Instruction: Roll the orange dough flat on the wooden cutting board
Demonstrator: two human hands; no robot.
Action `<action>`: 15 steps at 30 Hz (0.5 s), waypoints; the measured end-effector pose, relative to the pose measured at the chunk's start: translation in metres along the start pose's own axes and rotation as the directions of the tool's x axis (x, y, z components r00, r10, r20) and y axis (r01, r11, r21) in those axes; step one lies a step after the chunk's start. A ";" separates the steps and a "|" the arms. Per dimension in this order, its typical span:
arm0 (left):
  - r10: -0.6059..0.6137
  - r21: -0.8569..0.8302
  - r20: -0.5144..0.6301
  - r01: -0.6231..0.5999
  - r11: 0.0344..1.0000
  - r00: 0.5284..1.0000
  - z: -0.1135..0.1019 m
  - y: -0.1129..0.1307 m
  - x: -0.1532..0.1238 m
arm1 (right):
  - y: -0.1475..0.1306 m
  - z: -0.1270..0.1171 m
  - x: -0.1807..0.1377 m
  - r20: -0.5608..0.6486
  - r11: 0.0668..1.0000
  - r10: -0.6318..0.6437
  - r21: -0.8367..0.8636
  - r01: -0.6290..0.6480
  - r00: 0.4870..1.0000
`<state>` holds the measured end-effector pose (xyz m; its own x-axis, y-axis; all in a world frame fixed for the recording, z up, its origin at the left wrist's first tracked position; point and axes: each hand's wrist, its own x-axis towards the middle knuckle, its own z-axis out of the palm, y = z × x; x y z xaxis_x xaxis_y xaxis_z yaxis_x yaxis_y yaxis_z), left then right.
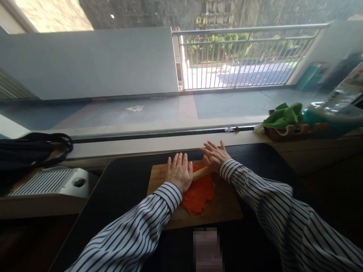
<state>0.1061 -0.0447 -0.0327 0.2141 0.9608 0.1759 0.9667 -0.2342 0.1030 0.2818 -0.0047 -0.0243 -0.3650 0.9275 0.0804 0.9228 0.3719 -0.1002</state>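
Orange dough [197, 198], rolling step apparently: L hand [179, 174] & R hand [216, 156] on pin [202, 173], far side, fingers apart; next pass prob. needs even pressure.

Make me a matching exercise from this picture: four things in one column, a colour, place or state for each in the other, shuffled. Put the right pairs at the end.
Things
1. rolling pin
2. flattened sheet
3. wooden board
4. cloth

Descriptions
A. lies directly on the black table
B. green and bunched up
C. has the left hand at one end and the right hand at the other
D. bright orange, with a ragged edge

Right pairs: 1-C, 2-D, 3-A, 4-B
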 end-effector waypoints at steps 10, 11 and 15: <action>0.069 0.031 -0.081 -0.066 0.997 0.994 -0.002 0.013 -0.023 | 0.000 0.000 -0.013 0.031 1.000 0.007 0.014 -0.007 0.999; 0.101 0.036 -0.084 -0.099 0.994 0.991 0.000 0.016 -0.029 | 0.001 0.002 -0.020 0.032 1.000 0.012 -0.002 -0.012 0.999; 0.143 0.042 -0.062 -0.140 0.989 0.988 0.003 0.021 -0.042 | 0.004 0.007 -0.040 0.029 0.999 0.037 -0.039 -0.036 0.999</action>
<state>0.1180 -0.0894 -0.0411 0.3409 0.9066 0.2487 0.9322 -0.3603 0.0357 0.2995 -0.0396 -0.0352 -0.3340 0.9414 0.0473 0.9395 0.3366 -0.0643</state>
